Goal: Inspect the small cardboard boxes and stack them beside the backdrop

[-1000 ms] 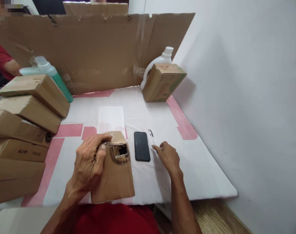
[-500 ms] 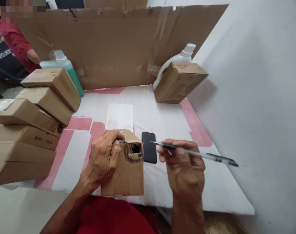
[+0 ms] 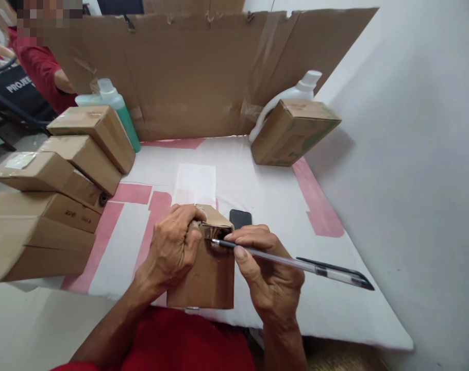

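Note:
A small cardboard box (image 3: 203, 286) stands at the table's near edge, with a ragged, dark-marked hole in its upper right part. My left hand (image 3: 176, 242) is closed on the box's top left edge, thumb against the front face. Between the thumb and fingers of my right hand (image 3: 271, 268) is a pen (image 3: 273, 256) with a clear barrel and a black cap on its back end. The pen's tip is at the dark-marked rim of the hole; whether it touches the cardboard I cannot tell. Behind the right fingers lies a black phone (image 3: 240, 218), partly hidden.
Several cardboard boxes (image 3: 99, 139) line the left side, beside a bottle of green liquid (image 3: 127, 121). At the back right, a box (image 3: 296, 134) stands before a white jug (image 3: 275, 98). A tall cardboard panel (image 3: 203, 77) closes the back. A person's red sleeve (image 3: 41, 62) shows beyond it.
My right hand has moved left with the pen, bringing its tip from over the phone to the box's hole. The left hand keeps its hold on the box. The view has shifted slightly.

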`<state>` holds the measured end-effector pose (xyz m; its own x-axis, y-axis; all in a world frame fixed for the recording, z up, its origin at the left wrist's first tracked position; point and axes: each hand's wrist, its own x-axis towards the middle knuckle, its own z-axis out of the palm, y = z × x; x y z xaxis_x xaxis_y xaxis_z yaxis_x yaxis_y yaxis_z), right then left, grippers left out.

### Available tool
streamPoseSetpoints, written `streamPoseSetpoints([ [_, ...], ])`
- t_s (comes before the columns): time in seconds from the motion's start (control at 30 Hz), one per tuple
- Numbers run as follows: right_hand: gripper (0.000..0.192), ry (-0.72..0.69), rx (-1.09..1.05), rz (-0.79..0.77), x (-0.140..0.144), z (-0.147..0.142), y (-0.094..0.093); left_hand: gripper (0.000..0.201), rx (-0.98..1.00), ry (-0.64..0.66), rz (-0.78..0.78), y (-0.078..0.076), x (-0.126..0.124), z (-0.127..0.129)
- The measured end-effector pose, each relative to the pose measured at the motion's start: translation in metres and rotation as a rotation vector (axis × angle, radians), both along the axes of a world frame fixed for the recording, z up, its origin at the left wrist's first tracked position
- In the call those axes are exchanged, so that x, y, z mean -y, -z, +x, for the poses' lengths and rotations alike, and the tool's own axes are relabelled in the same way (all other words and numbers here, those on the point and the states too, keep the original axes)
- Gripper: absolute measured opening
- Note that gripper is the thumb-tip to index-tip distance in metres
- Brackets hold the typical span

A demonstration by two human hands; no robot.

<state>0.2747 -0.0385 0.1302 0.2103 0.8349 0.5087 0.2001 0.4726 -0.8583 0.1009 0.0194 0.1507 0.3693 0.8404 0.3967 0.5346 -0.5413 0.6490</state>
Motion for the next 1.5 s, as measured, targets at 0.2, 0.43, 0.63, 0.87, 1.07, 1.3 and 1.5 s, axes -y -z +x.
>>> streamPoseSetpoints([
  [0.2,0.011,-0.02,-0.019,-0.062,0.015,0.012,0.003,0.023,0.005,-0.006,0.022,0.0,-0.002,0.0],
  [0.43,0.017,0.351,-0.153,-0.251,0.006,0.07,0.023,0.025,-0.008,-0.016,0.01,-0.003,-0.002,-0.003],
  [0.63,0.02,0.426,0.703,-0.952,-0.014,0.129,0.087,0.026,-0.031,-0.039,0.053,-0.001,-0.001,-0.007],
  [0.87,0.01,0.376,0.857,-1.121,-0.016,0.112,0.113,0.027,-0.059,-0.045,0.064,0.0,-0.003,-0.005],
  [1.07,0.038,0.384,0.754,-1.114,-0.022,0.072,0.104,0.027,-0.06,-0.047,0.062,0.0,-0.004,-0.003],
  [1.3,0.06,0.508,0.411,-1.103,-0.042,0.036,0.125,0.026,-0.035,-0.035,0.07,0.001,-0.002,-0.005],
  [1.5,0.037,0.247,0.021,-0.953,-0.027,0.04,0.128,0.025,-0.001,-0.009,0.085,0.002,0.003,-0.008],
])
